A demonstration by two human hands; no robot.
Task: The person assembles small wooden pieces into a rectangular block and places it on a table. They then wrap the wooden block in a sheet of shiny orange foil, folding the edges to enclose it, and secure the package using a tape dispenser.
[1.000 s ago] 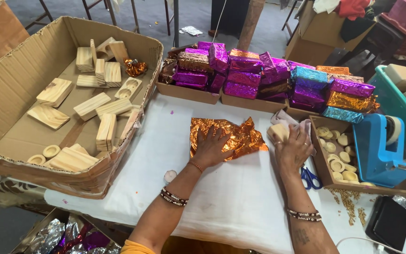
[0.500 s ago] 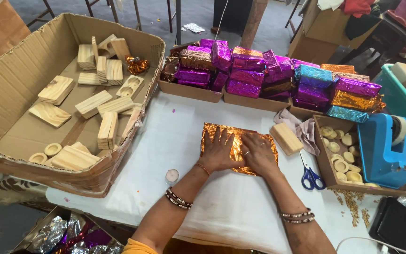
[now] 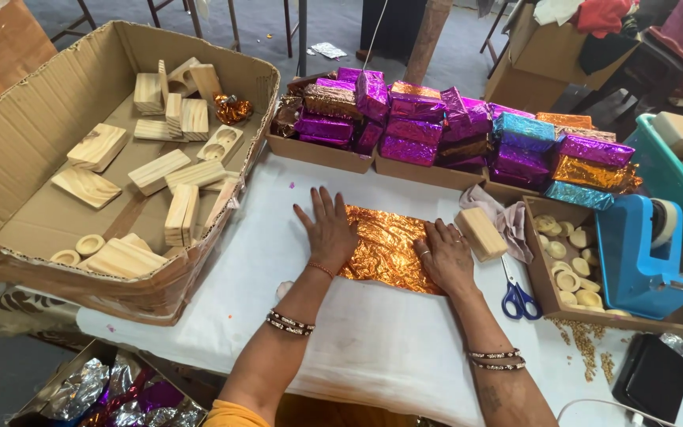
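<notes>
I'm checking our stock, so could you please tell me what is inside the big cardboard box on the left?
The big cardboard box holds loose wooden blocks, some with round hollows, a few small wooden rings and one crumpled foil scrap. Its near wall hides the front floor.

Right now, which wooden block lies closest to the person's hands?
The lone wooden block on the white table, just beside the right hand. All other blocks sit in the big cardboard box.

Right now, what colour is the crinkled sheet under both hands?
Shiny orange-copper foil sheet, seen best in the head view.
</notes>
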